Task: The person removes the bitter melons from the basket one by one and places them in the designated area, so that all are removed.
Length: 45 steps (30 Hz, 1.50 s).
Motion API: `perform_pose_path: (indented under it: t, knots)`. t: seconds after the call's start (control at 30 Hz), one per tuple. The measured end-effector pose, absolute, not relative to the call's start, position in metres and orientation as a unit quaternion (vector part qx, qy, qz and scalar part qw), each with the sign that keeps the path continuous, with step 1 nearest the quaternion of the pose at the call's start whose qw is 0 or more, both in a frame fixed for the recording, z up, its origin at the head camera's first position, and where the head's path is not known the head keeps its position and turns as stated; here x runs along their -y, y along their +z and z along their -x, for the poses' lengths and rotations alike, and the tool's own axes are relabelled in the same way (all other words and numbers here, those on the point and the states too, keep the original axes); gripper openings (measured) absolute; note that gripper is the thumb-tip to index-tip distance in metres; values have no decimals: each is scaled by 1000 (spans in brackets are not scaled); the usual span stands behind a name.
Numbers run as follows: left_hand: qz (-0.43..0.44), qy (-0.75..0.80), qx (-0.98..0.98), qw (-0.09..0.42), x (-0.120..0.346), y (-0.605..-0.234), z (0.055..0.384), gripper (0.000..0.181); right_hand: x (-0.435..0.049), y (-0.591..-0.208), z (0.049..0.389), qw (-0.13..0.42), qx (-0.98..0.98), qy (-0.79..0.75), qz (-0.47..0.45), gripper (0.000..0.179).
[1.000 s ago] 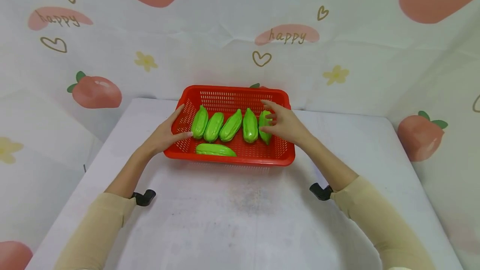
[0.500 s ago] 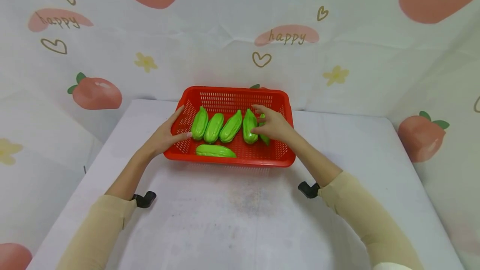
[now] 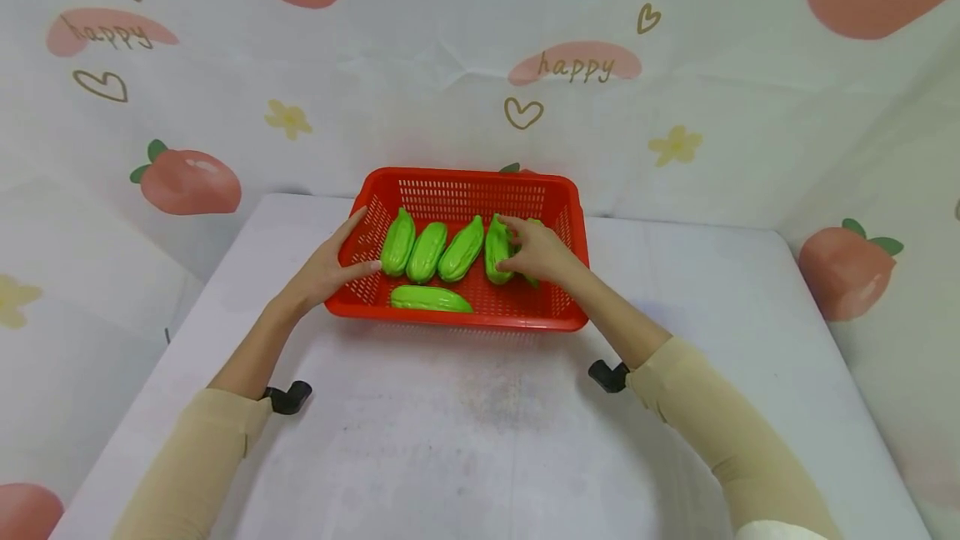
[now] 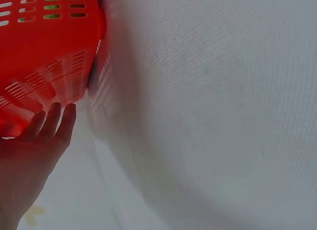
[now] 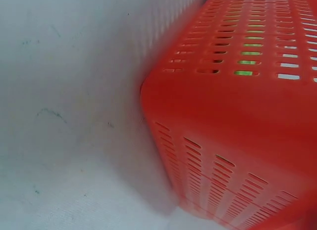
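A red perforated basket [image 3: 450,320] stands near the back of the table, with several bright green, ridged bitter melons inside. My left hand [image 3: 318,273] holds the basket's left side, thumb over the rim and fingers along the outer wall; the left wrist view shows those fingertips [image 4: 69,111] against the slotted wall. Reaching over the right rim, my right hand [image 3: 542,252] grips an upright bitter melon [image 3: 493,247], thumb near its lower end and index finger near its top. Another melon behind it is mostly hidden by that hand. The right wrist view shows the basket's outside, not the fingers.
One bitter melon [image 3: 431,299] lies sideways along the basket's front wall, and a leaning one [image 3: 462,250] is left of the gripped one. A printed cloth backdrop [image 3: 442,90] rises right behind the basket. The white tabletop [image 3: 420,440] extends in front.
My right hand has moved left from the rightmost melon to the one beside it, and its fingers have closed in. The left hand and basket have stayed put.
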<state>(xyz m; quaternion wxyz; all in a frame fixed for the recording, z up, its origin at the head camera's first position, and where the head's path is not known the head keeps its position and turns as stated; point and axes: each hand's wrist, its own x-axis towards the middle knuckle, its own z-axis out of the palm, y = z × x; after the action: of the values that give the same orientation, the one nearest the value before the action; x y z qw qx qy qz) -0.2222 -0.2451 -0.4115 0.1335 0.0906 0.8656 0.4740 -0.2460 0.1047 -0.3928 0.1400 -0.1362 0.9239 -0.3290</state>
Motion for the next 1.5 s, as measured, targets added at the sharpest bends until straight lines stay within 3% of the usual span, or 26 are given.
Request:
perform_pose_path:
  t: [0.53,0.83,1.5]
  knots:
    - [-80,494,-855,135,245,-411,219,89,-90,-397,244,159,-935,-292,121,80]
    - [-84,493,-856,129,245,-412,217,88,-83,-397,239,143,-941,-273,142,78]
    - [-83,492,-859,118,245,-414,218,82,-81,-402,255,193,-920,-309,147,88]
